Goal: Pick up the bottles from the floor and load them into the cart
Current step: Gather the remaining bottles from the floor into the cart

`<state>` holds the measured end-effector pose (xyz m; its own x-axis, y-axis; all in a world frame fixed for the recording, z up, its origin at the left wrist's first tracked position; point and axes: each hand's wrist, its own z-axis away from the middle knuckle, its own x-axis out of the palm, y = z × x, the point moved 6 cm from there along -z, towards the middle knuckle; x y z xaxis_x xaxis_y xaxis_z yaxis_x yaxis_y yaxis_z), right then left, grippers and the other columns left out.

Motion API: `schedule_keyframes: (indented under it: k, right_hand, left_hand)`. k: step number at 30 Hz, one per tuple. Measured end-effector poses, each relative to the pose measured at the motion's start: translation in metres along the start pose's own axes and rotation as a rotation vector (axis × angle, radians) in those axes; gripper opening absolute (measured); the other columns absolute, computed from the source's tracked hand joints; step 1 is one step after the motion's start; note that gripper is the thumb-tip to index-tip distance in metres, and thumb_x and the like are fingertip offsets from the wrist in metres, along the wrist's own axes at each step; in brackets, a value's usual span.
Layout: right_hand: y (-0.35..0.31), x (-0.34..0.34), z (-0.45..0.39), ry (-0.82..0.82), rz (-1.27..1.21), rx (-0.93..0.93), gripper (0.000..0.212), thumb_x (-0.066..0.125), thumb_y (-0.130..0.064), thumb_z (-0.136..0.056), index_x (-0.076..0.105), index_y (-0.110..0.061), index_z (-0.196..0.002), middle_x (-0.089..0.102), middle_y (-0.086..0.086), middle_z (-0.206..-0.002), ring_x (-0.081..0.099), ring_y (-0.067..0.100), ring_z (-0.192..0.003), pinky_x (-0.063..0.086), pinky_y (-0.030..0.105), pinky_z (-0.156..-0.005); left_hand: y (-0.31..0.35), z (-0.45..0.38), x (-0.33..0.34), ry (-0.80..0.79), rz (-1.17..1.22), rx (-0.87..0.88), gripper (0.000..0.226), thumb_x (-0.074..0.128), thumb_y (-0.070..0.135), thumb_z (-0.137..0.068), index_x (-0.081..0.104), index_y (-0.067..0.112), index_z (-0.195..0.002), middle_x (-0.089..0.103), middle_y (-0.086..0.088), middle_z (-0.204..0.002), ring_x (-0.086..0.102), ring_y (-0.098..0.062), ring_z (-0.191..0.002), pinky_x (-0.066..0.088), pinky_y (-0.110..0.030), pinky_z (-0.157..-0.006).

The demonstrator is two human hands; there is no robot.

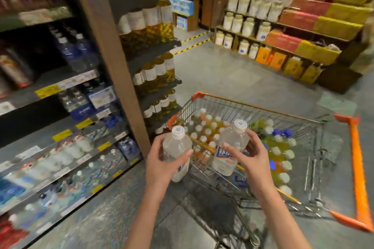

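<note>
I hold two clear bottles with white caps, one in each hand. My left hand [162, 164] grips the left bottle [177, 147] around its body, just outside the cart's near left side. My right hand [252, 157] grips the right bottle [232, 141], which hangs upright over the cart. The wire cart [232, 105] with orange trim stands in front of me, its basket holding several white-capped bottles of orange and yellow drink [208, 129].
Shelves of bottled water and drinks [66, 127] run along my left, with a wooden post and oil bottles [153, 26] at the end. Stacked jars and boxes [283, 32] line the far right. The cart's orange handle [356, 168] is at right. Grey floor lies beyond.
</note>
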<state>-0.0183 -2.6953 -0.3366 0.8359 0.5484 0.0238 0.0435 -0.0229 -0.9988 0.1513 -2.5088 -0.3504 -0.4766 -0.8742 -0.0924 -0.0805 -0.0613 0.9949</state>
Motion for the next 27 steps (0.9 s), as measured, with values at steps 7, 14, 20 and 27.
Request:
schedule_keyframes:
  k: [7, 14, 20, 27]
  right_hand:
    - [0.007, -0.081, -0.112, -0.01, 0.226, -0.073, 0.066, 0.093, -0.042, -0.057, 0.06, -0.051, -0.113, 0.067, -0.024, -0.116, 0.063, 0.0, -0.109, 0.053, 0.025, -0.091]
    - [0.042, -0.137, -0.205, 0.132, 0.335, -0.055, 0.07, 0.096, -0.037, -0.06, 0.06, -0.04, -0.12, 0.068, -0.018, -0.118, 0.064, 0.006, -0.111, 0.053, 0.041, -0.098]
    - [0.085, -0.141, -0.267, 0.208, 0.466, 0.04, 0.075, 0.098, -0.038, -0.055, 0.057, -0.039, -0.118, 0.067, -0.019, -0.114, 0.064, 0.007, -0.108, 0.053, 0.038, -0.095]
    - [0.138, -0.133, -0.32, 0.195, 0.675, 0.17, 0.075, 0.099, -0.036, -0.051, 0.066, -0.028, -0.119, 0.068, -0.012, -0.112, 0.061, 0.005, -0.102, 0.047, 0.021, -0.086]
  left_hand:
    - [0.005, -0.072, 0.112, -0.09, -0.056, 0.008, 0.063, 0.092, 0.033, -0.06, 0.059, 0.033, -0.114, 0.067, 0.013, -0.115, 0.063, -0.009, -0.11, 0.055, -0.044, -0.095]
    - [-0.025, -0.155, 0.201, -0.245, -0.162, 0.031, 0.06, 0.092, 0.032, -0.063, 0.06, 0.038, -0.113, 0.063, 0.021, -0.114, 0.058, -0.003, -0.11, 0.052, -0.036, -0.095]
    - [-0.102, -0.237, 0.264, -0.37, -0.284, 0.006, 0.066, 0.093, 0.038, -0.061, 0.057, 0.041, -0.117, 0.056, 0.016, -0.12, 0.055, -0.007, -0.113, 0.052, -0.043, -0.096]
    - [-0.177, -0.283, 0.327, -0.693, -0.45, 0.021, 0.073, 0.094, 0.025, -0.06, 0.057, 0.038, -0.122, 0.056, 0.012, -0.122, 0.053, -0.012, -0.114, 0.05, -0.042, -0.098]
